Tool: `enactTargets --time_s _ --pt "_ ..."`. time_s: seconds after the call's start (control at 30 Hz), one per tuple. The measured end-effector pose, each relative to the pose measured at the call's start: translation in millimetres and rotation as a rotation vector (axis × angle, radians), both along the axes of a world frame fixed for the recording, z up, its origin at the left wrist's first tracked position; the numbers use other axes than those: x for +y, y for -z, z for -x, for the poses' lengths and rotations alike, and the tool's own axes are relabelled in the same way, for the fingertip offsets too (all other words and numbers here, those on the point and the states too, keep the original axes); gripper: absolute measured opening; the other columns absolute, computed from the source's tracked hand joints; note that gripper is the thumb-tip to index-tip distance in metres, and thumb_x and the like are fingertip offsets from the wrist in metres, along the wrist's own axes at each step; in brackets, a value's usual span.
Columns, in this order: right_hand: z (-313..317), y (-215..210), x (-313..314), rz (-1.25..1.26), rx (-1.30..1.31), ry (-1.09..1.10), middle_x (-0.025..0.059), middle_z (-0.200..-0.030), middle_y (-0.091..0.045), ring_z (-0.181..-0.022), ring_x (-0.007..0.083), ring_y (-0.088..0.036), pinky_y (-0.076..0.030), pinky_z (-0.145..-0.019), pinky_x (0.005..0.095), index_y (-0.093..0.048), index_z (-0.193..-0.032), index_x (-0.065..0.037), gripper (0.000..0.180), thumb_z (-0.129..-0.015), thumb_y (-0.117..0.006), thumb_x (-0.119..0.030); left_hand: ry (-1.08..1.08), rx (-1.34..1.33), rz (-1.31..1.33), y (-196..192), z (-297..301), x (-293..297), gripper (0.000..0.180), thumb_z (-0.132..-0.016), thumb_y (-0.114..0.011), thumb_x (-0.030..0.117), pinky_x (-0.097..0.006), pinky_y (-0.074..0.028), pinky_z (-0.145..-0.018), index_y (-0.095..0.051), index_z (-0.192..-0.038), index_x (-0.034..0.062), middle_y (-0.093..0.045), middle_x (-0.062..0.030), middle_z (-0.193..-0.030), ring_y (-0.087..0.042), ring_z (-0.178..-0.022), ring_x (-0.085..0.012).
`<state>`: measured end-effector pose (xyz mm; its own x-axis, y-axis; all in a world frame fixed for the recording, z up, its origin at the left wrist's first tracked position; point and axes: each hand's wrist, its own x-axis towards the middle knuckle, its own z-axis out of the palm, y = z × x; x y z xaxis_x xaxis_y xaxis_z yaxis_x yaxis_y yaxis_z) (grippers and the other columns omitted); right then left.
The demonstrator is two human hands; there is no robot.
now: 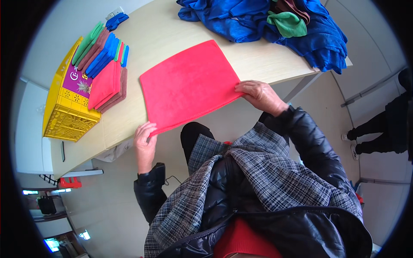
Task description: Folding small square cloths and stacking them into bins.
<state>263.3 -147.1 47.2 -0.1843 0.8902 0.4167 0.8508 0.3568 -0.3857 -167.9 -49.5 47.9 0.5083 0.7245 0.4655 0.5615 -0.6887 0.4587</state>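
Note:
A red cloth (189, 84) lies spread flat on the pale table, its near edge reaching past the table's front. My left hand (145, 137) pinches the near left corner. At the near right corner, my right hand (259, 94) grips the cloth between thumb and fingers. To the left stand folded cloths, among them red ones (104, 84), blue ones (102, 56) and green ones (87, 42), leaning by a yellow crate (71, 116). Brown cloths show between and beneath them.
A heap of blue cloth (232, 19) fills the table's far right, with a green cloth (289, 24) and a brown one on top. A small folded blue cloth (116, 20) sits at the far left. The table (142, 41) ends before my knees. Another person (383, 129) stands at right.

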Motion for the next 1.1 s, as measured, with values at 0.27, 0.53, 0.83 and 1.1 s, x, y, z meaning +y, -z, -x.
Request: enactTargets --time_s 0.27,0.53,0.83,1.1 --pt "-20 -74 33 0.508 0.273 -0.143 0.0128 -0.094 -0.073 -0.083 0.0197 -0.07 -0.055 -0.081 0.0327 -0.069 -0.107 0.001 0.018 -0.092 -0.066 -0.008 -0.03 -0.145 0.504 -52 13 28 0.011 -0.09 -0.067 0.004 -0.026 -0.048 -0.085 -0.067 -0.101 -0.0011 -0.069 -0.0031 -0.094 -0.063 -0.091 -0.0111" --pt "-44 -31 210 0.548 0.292 0.098 0.0085 -0.082 -0.071 -0.077 0.0163 -0.068 -0.055 -0.07 0.0296 -0.072 -0.106 -0.001 0.029 -0.092 -0.068 -0.026 -0.055 -0.291 0.554 29 -12 226 0.017 -0.095 -0.066 0.009 -0.024 -0.05 -0.076 -0.069 -0.105 -0.0037 -0.07 -0.0023 -0.094 -0.061 -0.082 -0.0065" --pt "-37 15 226 0.522 0.518 0.365 0.0131 -0.085 -0.072 -0.075 0.0204 -0.07 -0.057 -0.067 0.0302 -0.068 -0.117 0.001 0.045 -0.088 -0.072 -0.033 -0.177 -0.377 0.525 71 -32 246 0.012 -0.088 -0.071 0.009 -0.028 -0.047 -0.061 -0.066 -0.087 -0.0019 -0.068 -0.0031 -0.075 -0.057 -0.067 -0.0075" --pt "-21 10 142 0.504 0.709 0.39 0.0042 -0.082 -0.065 -0.073 0.011 -0.061 -0.05 -0.063 0.0255 -0.055 -0.134 0.001 0.056 -0.091 -0.072 -0.029 -0.236 -0.499 0.533 60 -32 170 0.036 -0.088 -0.071 0.009 -0.027 -0.046 -0.061 -0.06 -0.12 -0.0031 -0.066 -0.0018 -0.075 -0.056 -0.067 -0.0079"
